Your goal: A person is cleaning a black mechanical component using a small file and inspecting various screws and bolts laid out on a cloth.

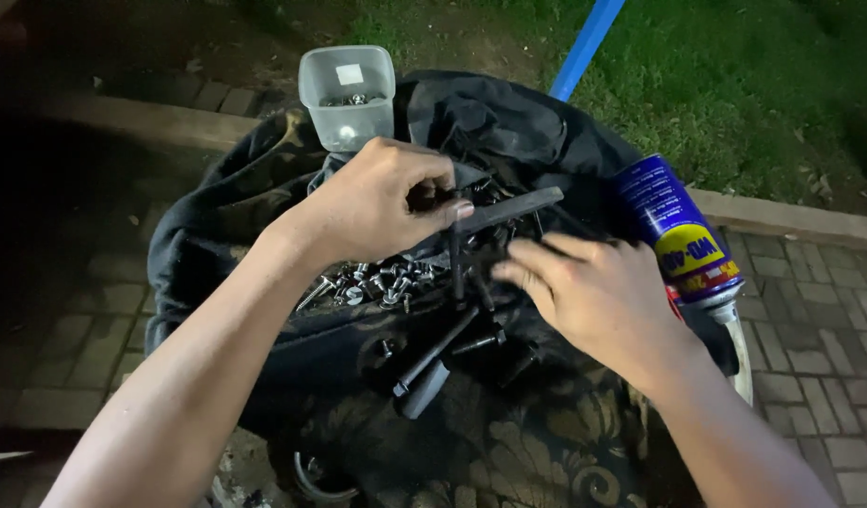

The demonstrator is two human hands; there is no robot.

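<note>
Left hand (377, 202) sits centre frame, slightly above middle, grip clenched around the dark flat metal bar (509, 209). Thumb and forefinger pinch its near end.

Bar's long axis runs left to right with a slight rise toward the right. Its free end sticks out past the left fingertips, just above the right hand (598, 292). So the bar leads away from the left grip straight toward the right-hand side of the frame.

Right hand lies lower right of centre, palm down, fingers (532, 268) spread and pointing left. Grip released, holding nothing that I can see. Fingertips rest on or just over the black hex keys and dark tool shafts (471, 282) below the bar; contact is hard to call in the shadow.

The right hand is nearer to that tool pile, and the left already has the bar.

Left forearm enters from lower left, wrist bent down. Right forearm enters from lower right, wrist fairly straight.

Pile of small silver screws (377, 282) lies just below the left hand, on the black cloth (217, 235).
</note>
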